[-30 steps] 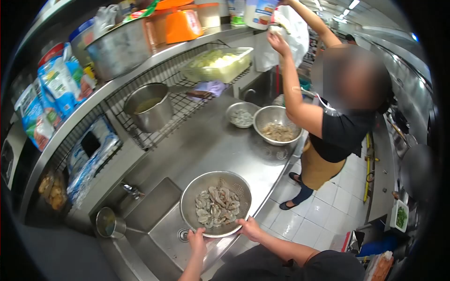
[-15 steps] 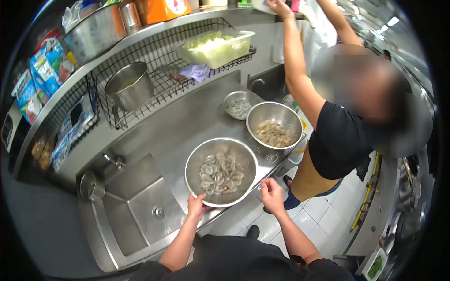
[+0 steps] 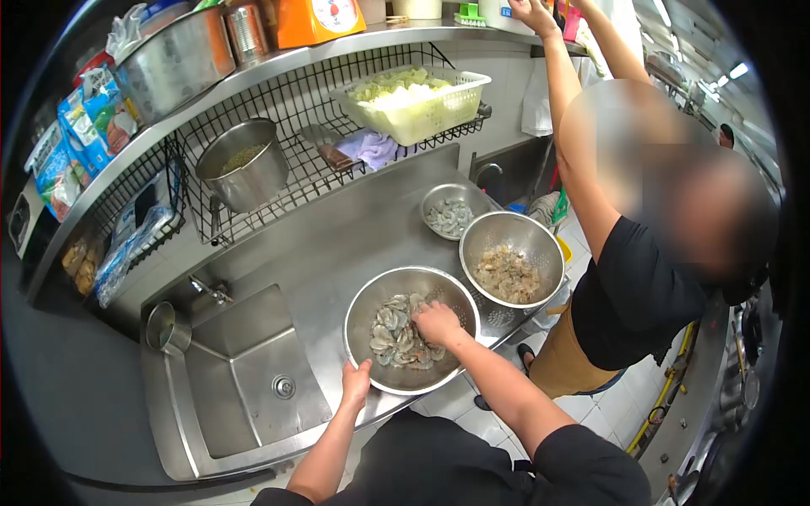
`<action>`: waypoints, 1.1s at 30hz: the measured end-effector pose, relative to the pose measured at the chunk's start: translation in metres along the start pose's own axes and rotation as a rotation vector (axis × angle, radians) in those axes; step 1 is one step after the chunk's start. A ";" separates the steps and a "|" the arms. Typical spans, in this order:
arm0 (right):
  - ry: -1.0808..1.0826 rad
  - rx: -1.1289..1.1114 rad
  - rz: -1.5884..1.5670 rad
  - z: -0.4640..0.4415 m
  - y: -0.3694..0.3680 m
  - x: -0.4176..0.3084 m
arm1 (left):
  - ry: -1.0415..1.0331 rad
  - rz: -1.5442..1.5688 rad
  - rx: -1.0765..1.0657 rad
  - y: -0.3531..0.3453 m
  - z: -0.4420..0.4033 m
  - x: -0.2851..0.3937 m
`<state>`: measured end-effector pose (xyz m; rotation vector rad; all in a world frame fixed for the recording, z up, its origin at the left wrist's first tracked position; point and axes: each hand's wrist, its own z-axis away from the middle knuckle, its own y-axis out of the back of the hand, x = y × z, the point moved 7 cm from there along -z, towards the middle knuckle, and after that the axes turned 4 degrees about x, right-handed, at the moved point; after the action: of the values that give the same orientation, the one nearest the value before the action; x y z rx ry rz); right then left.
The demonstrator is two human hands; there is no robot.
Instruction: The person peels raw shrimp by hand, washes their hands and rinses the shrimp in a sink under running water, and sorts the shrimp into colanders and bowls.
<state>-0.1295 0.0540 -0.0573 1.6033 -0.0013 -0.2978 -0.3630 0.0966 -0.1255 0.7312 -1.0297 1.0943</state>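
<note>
A large steel colander [image 3: 354, 291] with a pile of grey raw shrimp [image 3: 392, 337] in it rests at the counter's front edge. My left hand [image 3: 357, 381] grips its near-left rim, thumb on the rim and fingers beneath. Inside the colander, my right hand [image 3: 439, 324] bends down into the right side of the pile. Its fingers are closed together on shrimp, though the fingertips are partly hidden. Behind and to the right stands a second colander [image 3: 547, 240] of browner shrimp or shells [image 3: 508, 275]. Farther back is a smaller steel bowl [image 3: 432, 196] with pale peeled shrimp [image 3: 450, 218].
A sink [image 3: 253, 396] with a small pot [image 3: 169, 331] on its edge lies left. Above the counter, a wire rack [image 3: 291, 177] carries a steel pot [image 3: 245, 169] and a white basket [image 3: 447, 105] of cut vegetables. At right, a co-worker [image 3: 645, 278] reaches up to the shelf.
My right hand has moved from outside the colander, right of its rim, into the shrimp. My left hand stays on the rim. The view has shifted slightly; the co-worker still reaches up.
</note>
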 end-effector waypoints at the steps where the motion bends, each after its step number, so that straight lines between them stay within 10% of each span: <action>1: -0.081 -0.079 0.011 -0.006 -0.017 0.004 | -0.026 0.014 0.007 0.000 -0.003 0.002; 10: -0.251 0.009 -0.091 -0.001 -0.031 0.003 | -0.108 -0.097 -0.121 -0.029 0.000 0.040; 12: -0.456 -0.013 -0.235 0.004 -0.041 0.016 | -0.369 -0.463 0.232 -0.013 0.007 0.068; 16: -0.732 -0.015 -0.418 0.002 -0.047 0.033 | -0.856 -0.673 0.199 -0.034 0.029 0.143; 21: -0.608 -0.026 -0.322 0.001 -0.025 0.020 | -0.722 -0.494 -0.141 -0.085 0.003 0.142; 23: -0.428 -0.039 -0.212 -0.002 -0.022 0.010 | -0.773 -0.877 -0.408 -0.126 -0.003 0.117; 33: -0.275 0.052 -0.636 -0.007 -0.005 0.024 | -0.693 -0.747 -0.366 -0.132 -0.036 0.113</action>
<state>-0.1059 0.0564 -0.0667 1.5698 0.2957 -1.0144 -0.2143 0.1266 -0.0331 1.0979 -1.3210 -0.0196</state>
